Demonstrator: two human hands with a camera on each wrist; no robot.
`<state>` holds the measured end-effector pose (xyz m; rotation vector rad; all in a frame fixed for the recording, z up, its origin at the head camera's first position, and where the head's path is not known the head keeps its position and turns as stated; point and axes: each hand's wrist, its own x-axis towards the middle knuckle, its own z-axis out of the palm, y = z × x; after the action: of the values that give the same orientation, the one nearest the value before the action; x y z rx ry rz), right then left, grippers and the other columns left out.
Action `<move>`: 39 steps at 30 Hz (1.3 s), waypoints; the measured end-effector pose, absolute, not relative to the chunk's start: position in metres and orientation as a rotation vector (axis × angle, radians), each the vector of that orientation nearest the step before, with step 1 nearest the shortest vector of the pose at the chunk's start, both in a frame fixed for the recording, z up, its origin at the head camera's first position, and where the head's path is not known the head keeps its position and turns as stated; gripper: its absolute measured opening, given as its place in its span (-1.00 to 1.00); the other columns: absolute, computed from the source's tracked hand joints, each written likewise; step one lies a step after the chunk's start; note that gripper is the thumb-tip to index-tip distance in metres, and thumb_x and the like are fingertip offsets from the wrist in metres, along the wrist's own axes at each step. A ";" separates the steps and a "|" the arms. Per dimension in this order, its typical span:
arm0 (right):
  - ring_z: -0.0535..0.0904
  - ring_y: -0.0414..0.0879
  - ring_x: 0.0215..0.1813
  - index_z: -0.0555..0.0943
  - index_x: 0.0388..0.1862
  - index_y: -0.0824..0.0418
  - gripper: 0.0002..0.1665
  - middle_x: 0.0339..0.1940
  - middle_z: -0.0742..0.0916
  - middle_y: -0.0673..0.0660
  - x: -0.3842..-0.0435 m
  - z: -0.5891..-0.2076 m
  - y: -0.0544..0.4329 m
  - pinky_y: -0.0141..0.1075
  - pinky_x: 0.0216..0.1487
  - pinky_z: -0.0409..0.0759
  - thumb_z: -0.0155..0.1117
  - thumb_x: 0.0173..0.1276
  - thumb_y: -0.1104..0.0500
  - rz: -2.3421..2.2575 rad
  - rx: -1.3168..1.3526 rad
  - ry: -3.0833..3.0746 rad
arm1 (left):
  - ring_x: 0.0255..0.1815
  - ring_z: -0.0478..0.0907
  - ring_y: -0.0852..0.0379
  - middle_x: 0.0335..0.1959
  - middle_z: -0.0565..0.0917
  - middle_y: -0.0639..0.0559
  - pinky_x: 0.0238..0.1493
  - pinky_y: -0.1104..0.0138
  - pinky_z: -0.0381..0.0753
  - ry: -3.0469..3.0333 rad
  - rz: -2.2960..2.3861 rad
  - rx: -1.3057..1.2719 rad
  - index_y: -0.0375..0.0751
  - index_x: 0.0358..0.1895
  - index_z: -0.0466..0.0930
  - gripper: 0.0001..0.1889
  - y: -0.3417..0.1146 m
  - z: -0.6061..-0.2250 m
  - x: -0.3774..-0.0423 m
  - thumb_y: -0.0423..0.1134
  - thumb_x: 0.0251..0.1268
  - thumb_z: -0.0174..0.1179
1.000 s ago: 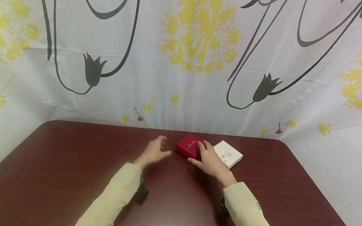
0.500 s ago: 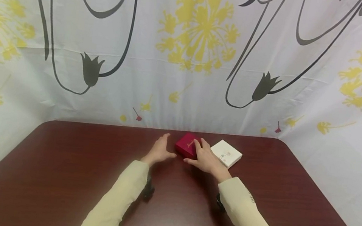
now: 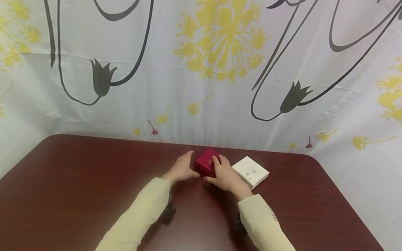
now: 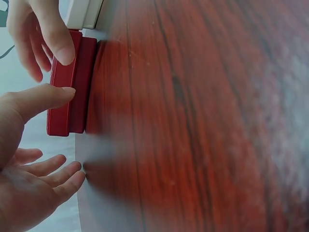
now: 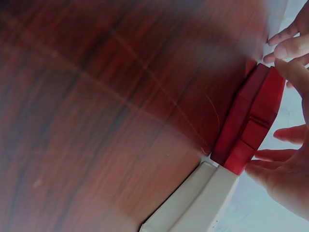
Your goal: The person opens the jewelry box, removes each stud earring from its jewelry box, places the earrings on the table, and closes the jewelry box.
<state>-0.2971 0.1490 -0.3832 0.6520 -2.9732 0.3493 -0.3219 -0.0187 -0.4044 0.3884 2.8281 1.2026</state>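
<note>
A small red box [image 3: 205,160] with gold lettering on its lid lies near the far edge of the table. My right hand [image 3: 227,178] reaches over its right side, covering part of the lid, with the thumb in front. In the right wrist view, fingertips of this hand meet or nearly meet the box's right end. My left hand [image 3: 181,169] is spread at the left of the box. The left wrist view has its thumb in front of the red box [image 4: 59,113] and its other fingers apart from the box. No grip shows on either side.
A white box [image 3: 255,173] with a small printed drawing lies right beside the red one, partly behind my right hand. The dark reddish-brown table [image 3: 62,192] ends at a white curtain [image 3: 198,91] with yellow and grey flower patterns.
My left hand has moved right, closer to the red box. My right hand has shifted slightly left over it. Both boxes stay in place.
</note>
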 end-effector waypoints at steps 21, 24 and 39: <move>0.29 0.28 0.14 0.36 0.12 0.42 -0.31 0.10 0.41 0.43 -0.295 -0.386 0.144 -0.01 0.12 0.37 0.34 0.05 0.14 0.239 0.717 -2.907 | -0.01 0.39 -0.11 -0.02 0.46 -0.25 0.08 0.11 0.39 2.870 1.153 0.509 -0.43 0.11 0.31 -0.37 -0.010 -0.404 -0.321 -0.34 -0.10 0.34; 0.30 0.30 0.13 0.38 0.09 0.43 -0.34 0.07 0.42 0.45 -0.295 -0.388 0.145 -0.01 0.11 0.37 0.35 0.03 0.20 0.266 0.751 -2.865 | -0.03 0.38 -0.10 -0.04 0.46 -0.25 0.07 0.11 0.40 2.875 1.136 0.501 -0.43 0.11 0.32 -0.37 -0.010 -0.403 -0.319 -0.34 -0.10 0.35; 0.35 0.28 0.06 0.43 0.03 0.44 -0.39 0.00 0.47 0.44 -0.283 -0.388 0.145 -0.02 0.07 0.40 0.38 -0.02 0.25 0.306 0.871 -2.775 | -0.06 0.39 -0.09 -0.05 0.46 -0.24 0.06 0.11 0.41 2.875 1.088 0.534 -0.41 0.11 0.31 -0.35 -0.015 -0.400 -0.310 -0.32 -0.13 0.36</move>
<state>-0.2834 0.1454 -0.3883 0.8706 -2.7753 0.3061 -0.3104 -0.0153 -0.4004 0.5338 2.8752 1.0879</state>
